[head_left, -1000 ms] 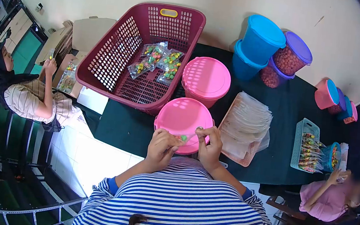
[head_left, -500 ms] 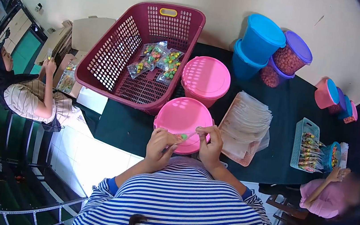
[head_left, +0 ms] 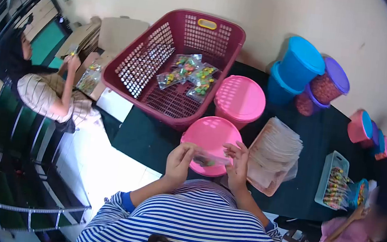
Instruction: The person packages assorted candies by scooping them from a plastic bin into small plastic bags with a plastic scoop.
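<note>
Above a pink round lid (head_left: pixel 211 132) I hold a small clear plastic bag (head_left: pixel 210 158) with some coloured pieces at its left end. My left hand (head_left: pixel 179 164) pinches the bag's left side. At the bag's right end is my right hand (head_left: pixel 237 164), thumb against the plastic and the other fingers raised. Filled bags of coloured sweets (head_left: pixel 189 74) lie in the maroon basket (head_left: pixel 134 72) beyond my left hand. A stack of flat clear bags (head_left: pixel 277 143) rests in a pink tray (head_left: pixel 262 187) to the right.
Another pink tub (head_left: pixel 241 98) stands behind the lid. Blue tubs (head_left: pixel 303 57) and purple-lidded tubs (head_left: pixel 334 75) are by the wall. A teal tray (head_left: pixel 336 160) of filled bags is at the right, near a co-worker (head_left: pixel 344 234). Another co-worker (head_left: pixel 42 90) stands left, holding a small bag.
The view has shifted, so the table's things appear lower and further right. The bag is now stretched level between my hands, and my right hand's fingers have spread from their pinch.
</note>
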`<state>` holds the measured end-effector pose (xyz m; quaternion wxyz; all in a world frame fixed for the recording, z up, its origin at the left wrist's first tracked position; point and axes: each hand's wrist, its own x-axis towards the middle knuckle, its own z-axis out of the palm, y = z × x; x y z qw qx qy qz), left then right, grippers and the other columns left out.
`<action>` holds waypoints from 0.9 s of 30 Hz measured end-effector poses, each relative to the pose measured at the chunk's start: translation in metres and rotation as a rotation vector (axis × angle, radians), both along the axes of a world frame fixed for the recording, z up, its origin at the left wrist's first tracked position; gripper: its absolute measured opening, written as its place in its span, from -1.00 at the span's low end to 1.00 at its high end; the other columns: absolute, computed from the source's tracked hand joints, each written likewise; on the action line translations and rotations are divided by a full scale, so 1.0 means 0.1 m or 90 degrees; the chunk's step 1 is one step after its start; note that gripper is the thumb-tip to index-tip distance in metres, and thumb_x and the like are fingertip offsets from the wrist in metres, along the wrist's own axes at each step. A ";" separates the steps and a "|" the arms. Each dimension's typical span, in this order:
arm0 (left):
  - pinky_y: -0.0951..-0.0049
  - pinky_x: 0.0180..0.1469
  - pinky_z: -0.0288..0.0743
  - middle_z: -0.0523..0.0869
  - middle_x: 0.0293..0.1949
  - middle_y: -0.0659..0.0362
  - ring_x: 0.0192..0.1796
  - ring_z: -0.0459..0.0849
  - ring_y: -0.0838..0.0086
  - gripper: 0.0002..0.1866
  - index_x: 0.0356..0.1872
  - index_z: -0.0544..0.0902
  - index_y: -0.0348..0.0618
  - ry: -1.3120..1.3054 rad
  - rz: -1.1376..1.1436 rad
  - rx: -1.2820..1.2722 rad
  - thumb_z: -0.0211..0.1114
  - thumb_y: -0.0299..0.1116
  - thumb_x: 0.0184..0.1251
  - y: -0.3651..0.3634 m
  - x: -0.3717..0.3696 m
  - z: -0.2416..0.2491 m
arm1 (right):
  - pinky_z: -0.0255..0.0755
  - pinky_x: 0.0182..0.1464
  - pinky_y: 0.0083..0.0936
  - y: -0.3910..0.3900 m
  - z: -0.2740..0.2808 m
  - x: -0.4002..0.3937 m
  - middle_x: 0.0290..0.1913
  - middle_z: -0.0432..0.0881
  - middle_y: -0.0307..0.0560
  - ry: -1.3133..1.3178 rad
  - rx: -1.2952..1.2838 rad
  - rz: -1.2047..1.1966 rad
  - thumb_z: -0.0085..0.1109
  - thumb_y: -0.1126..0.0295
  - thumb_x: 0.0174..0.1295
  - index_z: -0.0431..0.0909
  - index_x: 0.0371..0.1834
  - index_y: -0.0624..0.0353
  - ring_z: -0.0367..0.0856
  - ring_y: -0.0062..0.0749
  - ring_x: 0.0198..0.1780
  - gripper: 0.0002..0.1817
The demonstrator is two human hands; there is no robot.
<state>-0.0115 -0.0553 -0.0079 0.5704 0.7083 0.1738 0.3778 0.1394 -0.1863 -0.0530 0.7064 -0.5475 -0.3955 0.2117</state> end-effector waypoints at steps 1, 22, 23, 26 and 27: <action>0.40 0.15 0.45 0.70 -0.13 0.10 -0.03 0.66 0.40 -0.82 -0.09 0.58 -0.26 -0.049 -0.031 -0.188 0.07 -0.37 0.56 0.02 0.05 -0.01 | 0.31 0.23 -0.34 0.02 -0.01 -0.04 0.29 0.47 0.07 0.006 0.000 0.016 0.28 0.15 0.31 0.00 0.45 0.22 0.47 -0.32 0.23 -0.19; 0.54 0.05 0.50 0.63 0.05 0.15 0.09 0.59 0.57 -0.55 0.31 0.40 -0.31 0.078 -0.317 -0.427 0.24 -0.42 0.47 0.00 -0.03 -0.03 | 0.49 0.14 -0.44 0.02 -0.05 -0.26 0.03 0.64 -0.10 0.168 -0.133 0.103 0.27 0.37 0.36 0.32 0.28 0.24 0.63 -0.46 0.06 -0.51; 0.54 0.05 0.50 0.63 0.05 0.15 0.09 0.59 0.57 -0.55 0.31 0.40 -0.31 0.079 -0.317 -0.429 0.24 -0.42 0.47 0.02 -0.05 -0.08 | 0.49 0.14 -0.44 0.03 -0.04 -0.28 0.03 0.64 -0.10 0.170 -0.134 0.103 0.27 0.37 0.36 0.32 0.28 0.24 0.63 -0.46 0.06 -0.51; 0.58 -0.03 0.56 0.72 -0.14 0.19 -0.10 0.66 0.64 -0.69 0.14 0.53 -0.34 0.149 -0.193 -0.257 0.26 -0.49 0.44 0.12 -0.11 0.06 | 0.45 0.19 -0.44 0.13 0.01 -0.38 0.18 0.54 -0.08 0.226 -0.090 0.169 0.33 0.40 0.31 0.17 0.43 0.19 0.53 -0.40 0.22 -0.31; 0.58 -0.03 0.56 0.72 -0.14 0.19 -0.10 0.66 0.64 -0.69 0.14 0.53 -0.34 0.148 -0.192 -0.256 0.26 -0.49 0.44 0.13 -0.13 0.09 | 0.45 0.19 -0.44 0.15 0.04 -0.40 0.18 0.54 -0.08 0.224 -0.090 0.170 0.33 0.40 0.31 0.17 0.43 0.19 0.53 -0.40 0.22 -0.31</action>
